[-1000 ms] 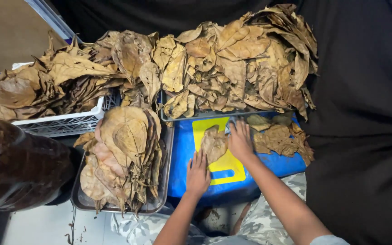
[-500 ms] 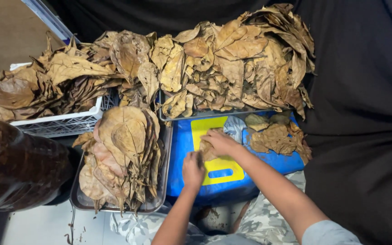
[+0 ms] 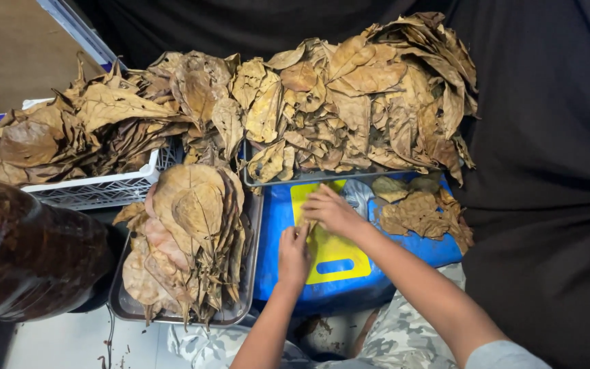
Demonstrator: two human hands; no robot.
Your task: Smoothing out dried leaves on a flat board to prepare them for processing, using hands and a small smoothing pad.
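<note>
My right hand (image 3: pixel 332 212) lies fingers-down over a dry brown leaf (image 3: pixel 306 225) on a yellow board (image 3: pixel 339 260) that sits on a blue box (image 3: pixel 271 273). Only a sliver of the leaf shows under the fingers. My left hand (image 3: pixel 293 256) is just below it on the board's left edge, and its curled fingertips touch the same leaf. The two hands meet over the leaf.
Flattened leaves (image 3: pixel 186 232) are stacked in a metal tray (image 3: pixel 124 307) on the left. A big heap of dry leaves (image 3: pixel 356 102) fills a tray behind, and more fill a white crate (image 3: pixel 97 191). A small leaf pile (image 3: pixel 418 212) lies on the box's right. A dark rounded object (image 3: pixel 29 253) is close at left, with black cloth (image 3: pixel 548 171) on the right.
My right hand has slid left from the far edge of the board, over the leaf, to meet my left hand. The leaf is now almost covered.
</note>
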